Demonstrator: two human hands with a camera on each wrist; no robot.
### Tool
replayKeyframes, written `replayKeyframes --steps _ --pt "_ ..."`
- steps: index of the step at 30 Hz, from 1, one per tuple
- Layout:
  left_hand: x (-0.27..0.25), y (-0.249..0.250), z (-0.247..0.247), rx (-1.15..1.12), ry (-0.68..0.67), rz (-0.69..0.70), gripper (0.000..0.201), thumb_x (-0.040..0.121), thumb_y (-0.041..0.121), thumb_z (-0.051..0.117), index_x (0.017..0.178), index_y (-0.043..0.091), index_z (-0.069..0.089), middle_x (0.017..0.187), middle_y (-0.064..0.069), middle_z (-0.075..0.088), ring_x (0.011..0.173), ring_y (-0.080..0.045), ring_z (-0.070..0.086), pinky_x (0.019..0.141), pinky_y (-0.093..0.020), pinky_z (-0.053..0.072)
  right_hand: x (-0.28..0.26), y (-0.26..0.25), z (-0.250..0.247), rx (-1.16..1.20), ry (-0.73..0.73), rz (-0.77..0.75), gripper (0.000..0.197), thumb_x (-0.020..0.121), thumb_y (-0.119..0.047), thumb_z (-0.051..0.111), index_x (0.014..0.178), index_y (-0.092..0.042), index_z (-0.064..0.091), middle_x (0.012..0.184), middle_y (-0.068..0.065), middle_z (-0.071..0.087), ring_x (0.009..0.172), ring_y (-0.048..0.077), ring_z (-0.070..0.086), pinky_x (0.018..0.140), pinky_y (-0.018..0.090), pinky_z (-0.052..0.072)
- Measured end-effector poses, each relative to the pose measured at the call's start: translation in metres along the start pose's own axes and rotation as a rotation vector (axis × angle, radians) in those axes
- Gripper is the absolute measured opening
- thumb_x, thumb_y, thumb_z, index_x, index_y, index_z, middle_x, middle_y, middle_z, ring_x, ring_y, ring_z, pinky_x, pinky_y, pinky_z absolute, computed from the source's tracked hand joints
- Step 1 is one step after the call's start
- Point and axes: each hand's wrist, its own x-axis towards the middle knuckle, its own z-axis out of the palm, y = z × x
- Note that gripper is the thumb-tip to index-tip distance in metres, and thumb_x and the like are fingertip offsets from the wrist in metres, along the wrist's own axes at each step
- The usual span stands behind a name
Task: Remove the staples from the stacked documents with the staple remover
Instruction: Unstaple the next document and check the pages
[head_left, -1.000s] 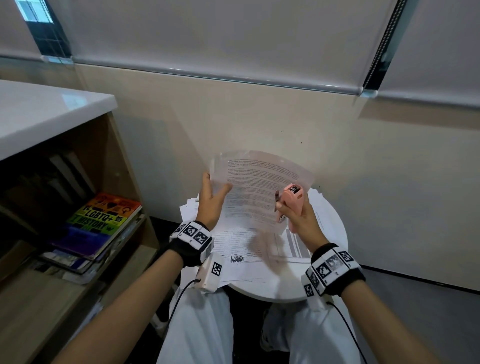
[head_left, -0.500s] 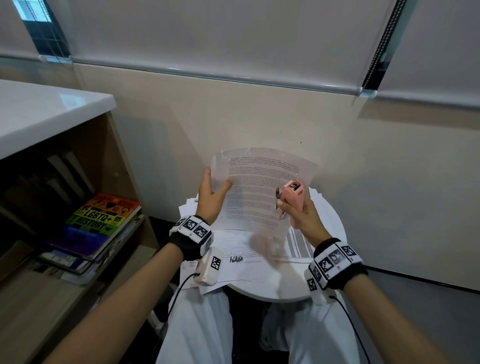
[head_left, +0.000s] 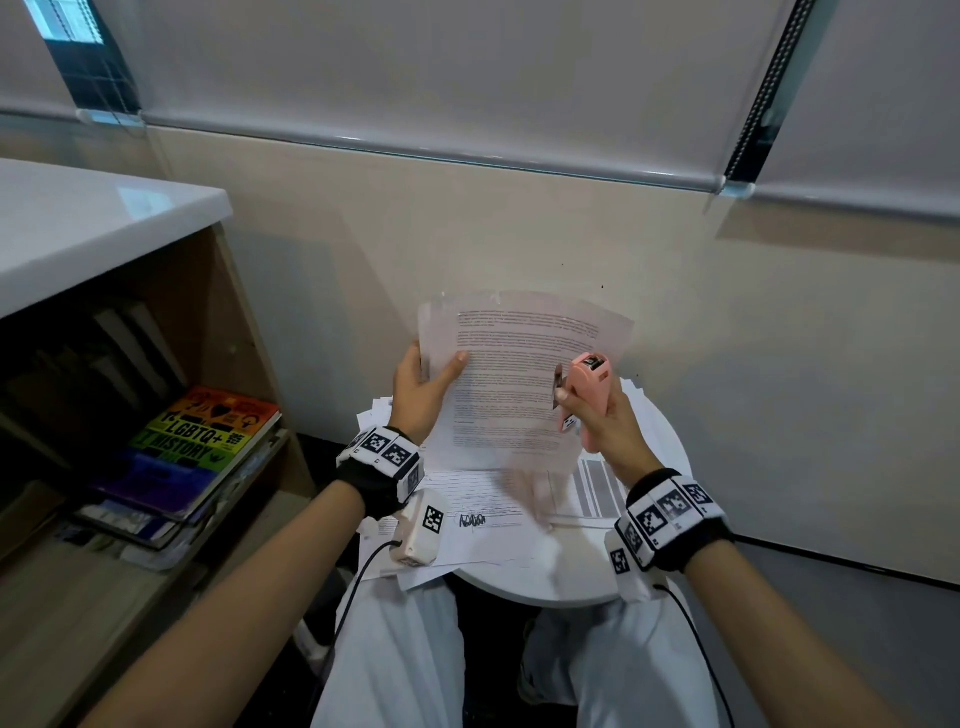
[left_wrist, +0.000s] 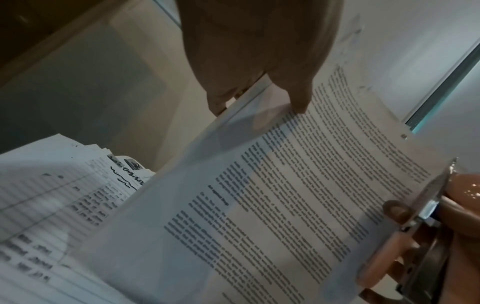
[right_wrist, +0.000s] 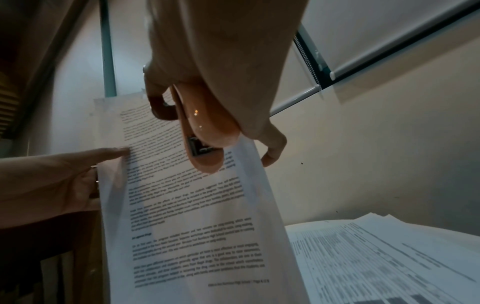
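Note:
A printed document (head_left: 511, 384) (left_wrist: 285, 195) (right_wrist: 192, 216) is held up above the round white table (head_left: 566, 582). My left hand (head_left: 423, 387) (left_wrist: 262, 67) pinches its left edge, thumb on the front. My right hand (head_left: 605, 421) (right_wrist: 215, 67) grips a pink staple remover (head_left: 584, 392) (left_wrist: 426, 226) (right_wrist: 205, 131) against the sheet's right edge, and its fingers also hold that edge. More printed papers (head_left: 498, 514) (right_wrist: 389, 257) lie stacked on the table under the raised sheet. No staple is clear to me in any view.
A wooden shelf unit (head_left: 218, 291) with a white top stands at the left; a rainbow-covered book (head_left: 192, 447) lies on a pile inside it. A beige wall (head_left: 727, 364) is close behind the table. My white-trousered legs (head_left: 405, 665) sit under the table's front edge.
Both hands have lifted the document slightly higher and away from me. The grip of each hand is the same.

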Motion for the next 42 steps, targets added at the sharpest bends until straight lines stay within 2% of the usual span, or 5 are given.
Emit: replayKeyframes --steps 10,27,33,36,42 --pt "0.003 -0.007 -0.006 0.039 -0.002 0.026 0.024 0.096 0.015 0.053 0.118 0.007 0.051 0.120 -0.013 0.062 0.112 -0.031 0.061 0.092 -0.044 0.053 -0.004 0.002 0.003 0.078 0.054 -0.001 0.078 0.073 -0.033 0.072 0.131 0.003 0.035 0.106 0.016 0.057 0.077 0.005 0.064 0.061 0.019 0.054" --pt "0.003 -0.006 -0.002 0.021 0.019 0.006 0.020 0.103 0.021 0.034 0.103 0.023 0.054 0.108 -0.007 0.061 0.100 -0.019 0.057 0.093 -0.038 0.047 -0.004 0.007 0.016 0.107 0.215 -0.005 0.054 0.084 -0.023 0.070 0.128 -0.012 0.039 0.110 0.008 0.060 0.093 0.016 0.062 0.075 0.034 0.054" --pt "0.004 -0.009 -0.007 0.006 0.093 0.084 0.028 0.099 0.012 0.042 0.108 0.039 0.039 0.096 -0.020 0.064 0.082 -0.028 0.060 0.075 -0.042 0.051 -0.007 0.010 0.013 0.034 0.218 -0.033 0.029 0.089 -0.014 0.065 0.114 -0.023 0.052 0.100 0.006 0.061 0.084 0.016 0.057 0.065 0.027 0.048" --pt "0.001 -0.002 -0.004 0.025 0.096 0.087 0.026 0.099 0.003 0.039 0.108 0.026 0.049 0.092 -0.009 0.064 0.079 -0.015 0.061 0.075 -0.034 0.049 -0.011 0.013 0.010 0.005 0.215 -0.041 0.029 0.089 -0.016 0.066 0.113 -0.026 0.053 0.099 0.002 0.062 0.085 0.014 0.059 0.066 0.028 0.050" --pt "-0.005 0.003 0.001 -0.020 -0.060 -0.049 0.025 0.087 0.038 0.059 0.104 0.020 0.064 0.107 -0.004 0.067 0.092 -0.011 0.067 0.079 -0.026 0.055 -0.017 0.014 0.013 -0.029 0.167 -0.059 0.035 0.088 -0.011 0.067 0.113 -0.028 0.050 0.097 -0.005 0.062 0.083 0.004 0.061 0.062 0.014 0.050"
